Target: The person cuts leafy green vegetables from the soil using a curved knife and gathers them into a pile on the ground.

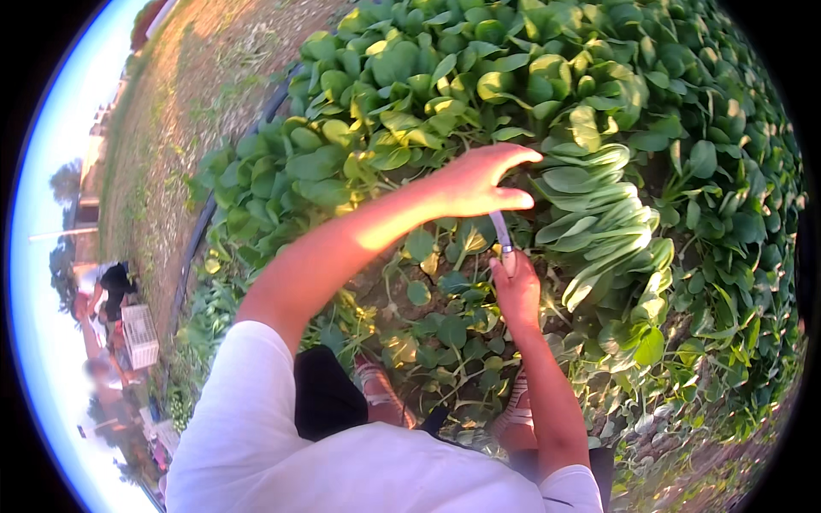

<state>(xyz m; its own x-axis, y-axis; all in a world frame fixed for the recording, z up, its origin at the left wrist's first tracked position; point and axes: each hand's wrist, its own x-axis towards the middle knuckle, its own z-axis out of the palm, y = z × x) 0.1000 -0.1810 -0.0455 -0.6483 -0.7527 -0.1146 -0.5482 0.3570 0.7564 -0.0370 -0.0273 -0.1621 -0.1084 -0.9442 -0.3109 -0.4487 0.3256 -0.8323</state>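
My left hand point(484, 179) reaches over the greens with thumb and fingers apart and nothing visible between them. Just below it, my right hand point(518, 288) grips the pale handle of a knife point(500, 229), whose metal blade points up towards the left hand; the blade's tip is hidden behind that hand. To the right of both hands lies a row of cut leafy greens point(596, 218), stacked in overlapping bunches. Standing leafy green plants point(404, 70) grow close beyond the left hand. Scattered low leaves and stems point(452, 330) cover the soil between my feet.
A black hose or pipe point(200, 227) runs along the bed's left edge, beside bare ground point(160, 128). Far left, people point(115, 292) are near a white plastic crate point(140, 336). My sandalled feet point(381, 391) stand among the leaves. Dense plants point(737, 192) fill the right side.
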